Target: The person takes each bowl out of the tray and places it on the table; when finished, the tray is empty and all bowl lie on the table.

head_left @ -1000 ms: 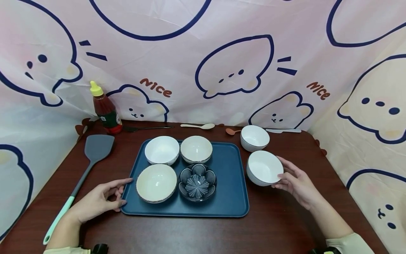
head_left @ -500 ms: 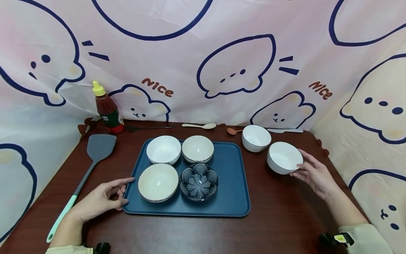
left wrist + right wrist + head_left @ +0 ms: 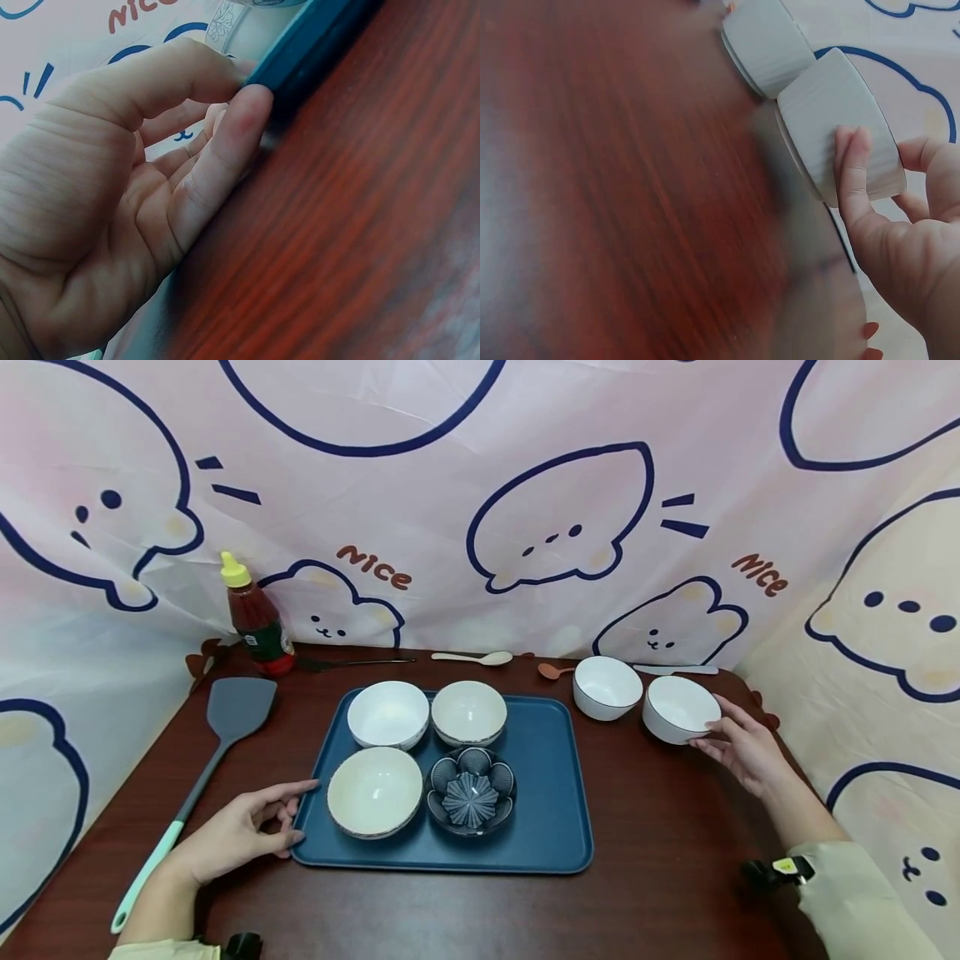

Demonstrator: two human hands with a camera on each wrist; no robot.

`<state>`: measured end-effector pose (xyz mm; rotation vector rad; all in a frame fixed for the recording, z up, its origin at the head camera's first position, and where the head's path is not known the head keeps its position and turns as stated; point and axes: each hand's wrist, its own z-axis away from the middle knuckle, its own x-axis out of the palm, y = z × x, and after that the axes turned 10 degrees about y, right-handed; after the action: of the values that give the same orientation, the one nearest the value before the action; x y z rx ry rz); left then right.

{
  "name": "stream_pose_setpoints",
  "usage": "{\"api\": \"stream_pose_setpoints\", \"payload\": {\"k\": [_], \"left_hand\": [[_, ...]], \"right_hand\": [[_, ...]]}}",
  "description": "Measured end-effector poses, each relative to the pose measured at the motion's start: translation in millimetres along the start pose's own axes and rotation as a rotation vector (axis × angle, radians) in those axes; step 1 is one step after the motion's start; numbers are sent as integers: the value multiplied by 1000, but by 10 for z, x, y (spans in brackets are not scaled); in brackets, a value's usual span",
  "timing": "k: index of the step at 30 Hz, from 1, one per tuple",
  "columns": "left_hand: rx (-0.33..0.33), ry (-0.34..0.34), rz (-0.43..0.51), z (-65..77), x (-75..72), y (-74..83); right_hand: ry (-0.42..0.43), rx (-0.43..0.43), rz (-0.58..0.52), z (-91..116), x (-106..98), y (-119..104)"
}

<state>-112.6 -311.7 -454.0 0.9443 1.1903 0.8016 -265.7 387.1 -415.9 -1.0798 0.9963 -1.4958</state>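
My right hand (image 3: pixel 742 747) grips a white bowl (image 3: pixel 681 708) with a thin dark rim by its right side, thumb and fingers on its wall in the right wrist view. This bowl stands close beside a matching white bowl (image 3: pixel 607 687) at the back right. On the left, my left hand (image 3: pixel 236 835) pinches the left edge of a blue tray (image 3: pixel 543 785) between thumb and finger, as the left wrist view shows. The tray bears a white bowl (image 3: pixel 387 715), a cream bowl (image 3: pixel 469 713), a larger cream bowl (image 3: pixel 374 793) and a dark flower-shaped bowl (image 3: pixel 471 792).
Left of the tray lies a grey spatula (image 3: pixel 240 710) with a mint handle. A red sauce bottle (image 3: pixel 258 627) stands at the back left. Along the back edge lie a dark fork (image 3: pixel 352 662), a cream spoon (image 3: pixel 480 657), a brown spoon (image 3: pixel 551 672) and a pale knife (image 3: pixel 678 669).
My right hand has carried its white bowl away from the tray, to the right and back, up beside the other white bowl. The left hand has stayed at the tray's edge.
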Motion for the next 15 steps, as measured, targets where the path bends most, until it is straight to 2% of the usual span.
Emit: {"api": "stream_pose_setpoints", "payload": {"k": [15], "left_hand": [[18, -5, 24, 13, -1, -7]], "right_hand": [[17, 43, -9, -248, -28, 24]]}}
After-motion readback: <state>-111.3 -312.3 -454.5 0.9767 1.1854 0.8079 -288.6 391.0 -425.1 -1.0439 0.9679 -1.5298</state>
